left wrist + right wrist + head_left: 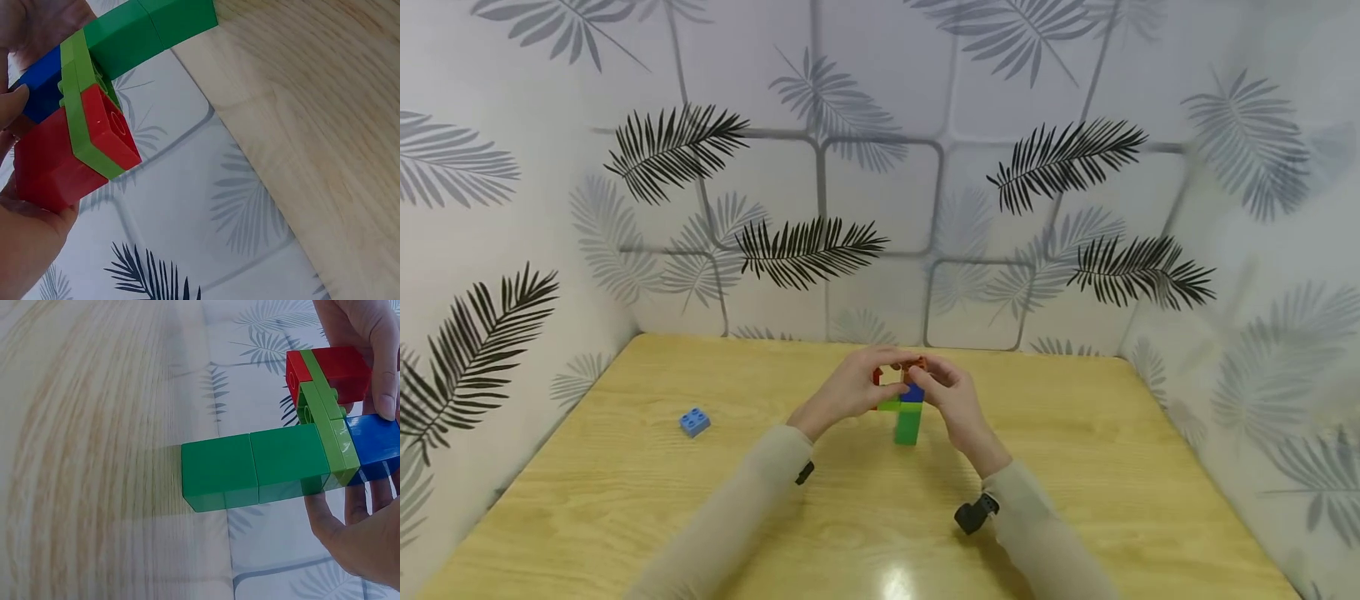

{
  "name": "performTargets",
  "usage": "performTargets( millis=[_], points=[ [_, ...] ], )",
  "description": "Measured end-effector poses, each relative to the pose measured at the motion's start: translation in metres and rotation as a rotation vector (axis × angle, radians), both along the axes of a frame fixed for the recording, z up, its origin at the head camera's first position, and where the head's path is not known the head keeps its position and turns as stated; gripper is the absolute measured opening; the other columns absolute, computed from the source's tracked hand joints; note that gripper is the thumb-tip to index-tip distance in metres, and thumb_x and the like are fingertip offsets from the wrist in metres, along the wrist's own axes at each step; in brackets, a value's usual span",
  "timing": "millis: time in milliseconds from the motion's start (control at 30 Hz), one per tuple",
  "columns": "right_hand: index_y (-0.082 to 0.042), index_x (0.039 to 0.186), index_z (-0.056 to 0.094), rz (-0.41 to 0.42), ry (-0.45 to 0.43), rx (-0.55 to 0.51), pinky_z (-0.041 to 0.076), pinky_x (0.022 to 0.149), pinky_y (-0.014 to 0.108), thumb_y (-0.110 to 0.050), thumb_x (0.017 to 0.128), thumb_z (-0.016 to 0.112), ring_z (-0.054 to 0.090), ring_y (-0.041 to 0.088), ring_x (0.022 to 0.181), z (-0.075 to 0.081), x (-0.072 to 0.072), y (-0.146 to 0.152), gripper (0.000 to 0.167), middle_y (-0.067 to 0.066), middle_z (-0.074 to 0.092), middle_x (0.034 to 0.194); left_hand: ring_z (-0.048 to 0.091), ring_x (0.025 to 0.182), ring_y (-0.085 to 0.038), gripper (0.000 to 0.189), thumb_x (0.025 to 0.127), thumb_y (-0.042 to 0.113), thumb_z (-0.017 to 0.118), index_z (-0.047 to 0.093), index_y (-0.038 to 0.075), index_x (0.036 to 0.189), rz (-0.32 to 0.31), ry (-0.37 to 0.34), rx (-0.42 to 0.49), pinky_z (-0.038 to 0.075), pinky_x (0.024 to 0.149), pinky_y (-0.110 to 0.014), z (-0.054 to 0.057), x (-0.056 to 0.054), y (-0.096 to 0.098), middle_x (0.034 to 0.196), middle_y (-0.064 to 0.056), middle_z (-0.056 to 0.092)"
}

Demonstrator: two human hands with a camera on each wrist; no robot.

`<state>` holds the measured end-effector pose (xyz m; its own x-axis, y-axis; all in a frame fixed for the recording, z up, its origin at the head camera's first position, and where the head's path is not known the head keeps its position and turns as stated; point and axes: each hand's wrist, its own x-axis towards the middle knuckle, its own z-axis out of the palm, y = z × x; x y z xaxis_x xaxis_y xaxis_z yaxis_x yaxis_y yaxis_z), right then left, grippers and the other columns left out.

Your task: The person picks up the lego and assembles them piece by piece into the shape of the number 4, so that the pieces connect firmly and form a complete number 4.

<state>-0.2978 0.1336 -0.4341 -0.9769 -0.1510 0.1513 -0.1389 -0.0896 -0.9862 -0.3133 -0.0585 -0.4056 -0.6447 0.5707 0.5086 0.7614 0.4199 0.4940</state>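
Observation:
A tower of toy building bricks stands on the wooden table, with two green bricks (256, 469) at its base. Above these come light green bricks (322, 415), a blue brick (912, 393) and an orange brick (912, 372) at the top. The light green layer reaches out to one side, with red bricks (53, 159) on both its faces. My left hand (853, 385) grips the upper part from the left, its thumb across the blue brick. From the right, my right hand (953, 402) holds the orange brick at the top; fingers partly hide it.
A separate light blue brick (695, 422) with studs up lies on the left of the table (625, 500). Behind the table rises a wall (880, 308) with a leaf pattern, and similar walls flank it. Dark bands (976, 512) sit around both wrists.

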Motion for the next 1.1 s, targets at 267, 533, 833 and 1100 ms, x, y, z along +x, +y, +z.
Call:
performTargets(
  millis=[267, 533, 833, 1100],
  points=[
    [-0.002, 0.132, 0.058, -0.011, -0.034, 0.011, 0.046, 0.104, 0.048, -0.021, 0.096, 0.065, 0.064, 0.009, 0.103, 0.0, -0.002, 0.0, 0.042, 0.0, 0.066, 0.114, 0.065, 0.104, -0.017, 0.032, 0.09, 0.018, 0.072, 0.07, 0.014, 0.122, 0.073, -0.1, 0.17, 0.054, 0.088, -0.035, -0.008, 0.003, -0.016, 0.119, -0.003, 0.07],
    [-0.001, 0.132, 0.057, -0.005, -0.047, 0.028, 0.052, 0.093, 0.031, -0.022, 0.096, 0.064, 0.064, 0.008, 0.1, 0.001, -0.003, 0.001, 0.042, -0.005, 0.067, 0.108, 0.067, 0.089, -0.02, 0.017, 0.094, 0.021, 0.067, 0.075, 0.015, 0.108, 0.166, -0.177, 0.335, 0.055, 0.082, -0.036, -0.009, 0.003, -0.05, 0.105, -0.004, 0.074],
    [-0.002, 0.133, 0.056, 0.021, -0.059, -0.006, 0.051, 0.095, 0.034, -0.02, 0.096, 0.064, 0.065, 0.009, 0.099, 0.001, -0.002, 0.003, 0.042, -0.009, 0.067, 0.106, 0.068, 0.086, -0.026, 0.02, 0.096, 0.02, 0.064, 0.071, 0.009, 0.111, 0.072, -0.403, 0.277, 0.056, 0.077, -0.033, -0.009, -0.002, -0.089, 0.1, -0.013, 0.071],
    [-0.004, 0.134, 0.058, 0.002, -0.063, -0.014, 0.051, 0.093, 0.032, -0.021, 0.095, 0.066, 0.065, 0.008, 0.1, 0.002, -0.002, 0.004, 0.043, -0.008, 0.067, 0.109, 0.068, 0.084, -0.022, 0.027, 0.098, 0.021, 0.062, 0.068, 0.007, 0.119, 0.029, -0.497, 0.228, 0.056, 0.075, -0.033, -0.004, -0.004, -0.114, 0.103, -0.016, 0.07]
  ],
)
